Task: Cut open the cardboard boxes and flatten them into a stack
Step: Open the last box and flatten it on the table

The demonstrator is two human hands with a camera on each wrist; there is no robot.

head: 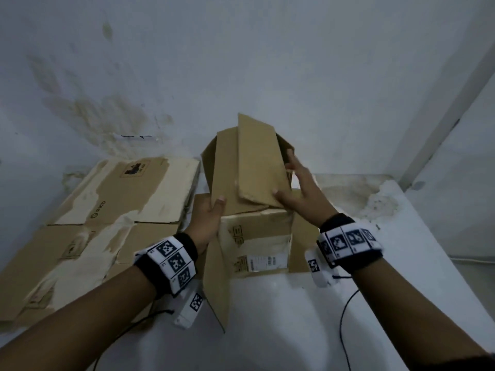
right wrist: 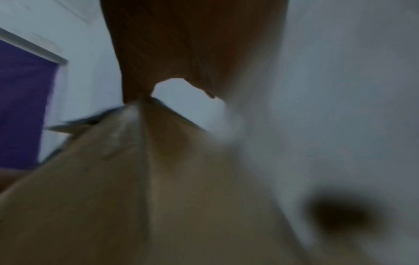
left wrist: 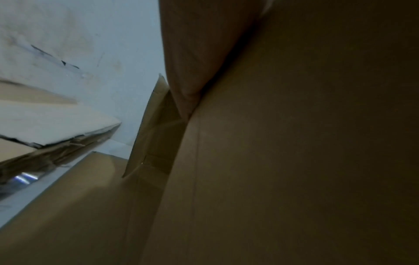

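Observation:
A brown cardboard box (head: pixel 257 245) stands on the white table (head: pixel 401 277) with its flaps loose. Two upper flaps (head: pixel 254 167) rise tilted above it. My left hand (head: pixel 214 212) grips the left flap's lower edge, thumb on the front face and fingers hidden behind. My right hand (head: pixel 292 183) lies against the right flap, thumb on its lower corner and straight fingers spread along its right edge. Cardboard (left wrist: pixel 294 143) fills the left wrist view. The right wrist view is blurred and shows the hand (right wrist: pixel 181 44) over cardboard (right wrist: pixel 136 197).
A stack of flattened boxes (head: pixel 107 223) lies on the left of the table, also in the left wrist view (left wrist: pixel 56 129). A stained white wall (head: pixel 241 62) stands close behind. Black cables (head: pixel 345 317) trail from both wrists. The table edge runs along the right.

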